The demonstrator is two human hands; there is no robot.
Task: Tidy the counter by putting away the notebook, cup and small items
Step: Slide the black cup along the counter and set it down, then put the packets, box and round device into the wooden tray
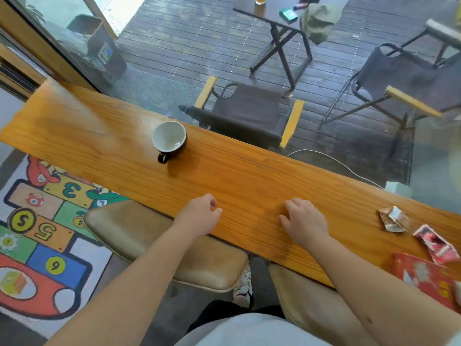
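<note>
Both hands rest empty on the wooden tabletop [249, 176]: the left hand [199, 216] loosely curled, the right hand [305, 222] flat, fingers spread, each grip holding nothing. The cup [169, 138] stands beyond the left hand, well apart. Crumpled wrappers [394, 219] and a red notebook [424, 278] lie right of the right hand.

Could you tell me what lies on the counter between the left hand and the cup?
Nothing: the head view shows only bare counter between left hand and cup.
</note>
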